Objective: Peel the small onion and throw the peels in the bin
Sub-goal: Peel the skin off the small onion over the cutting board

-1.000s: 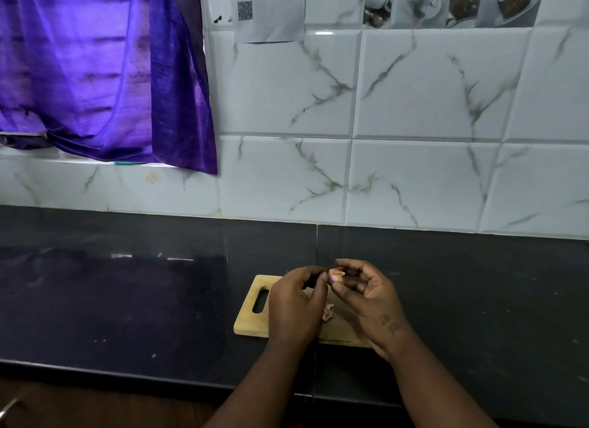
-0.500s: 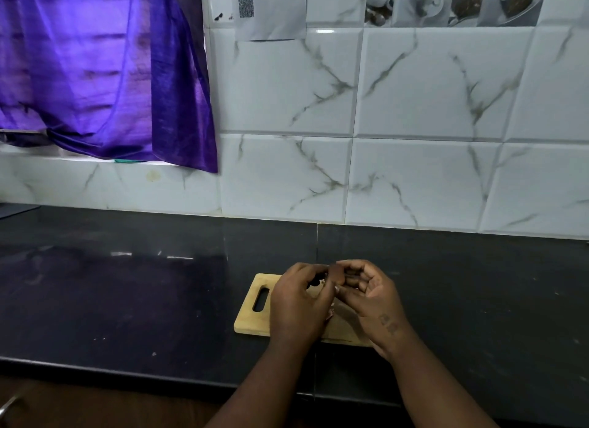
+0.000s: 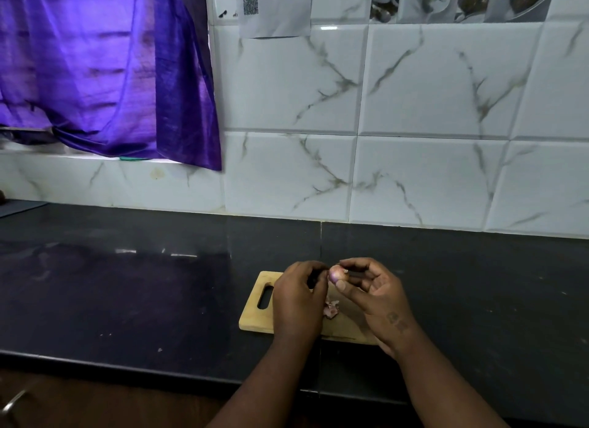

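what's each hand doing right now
Left hand: fingers curled beside the small onion; a grip cannot be told.
Right hand: pinches the small onion.

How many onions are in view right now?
1: the small onion, pinched in the right hand over the cutting board. More could be hidden behind the left hand.

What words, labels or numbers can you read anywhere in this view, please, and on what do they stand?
Nothing is legible.
Paper sheet on the wall tiles: a QR code and small dark marks, too small to read.
Back of the right hand, which pinches the small onion: a faint mark, too blurred to read.
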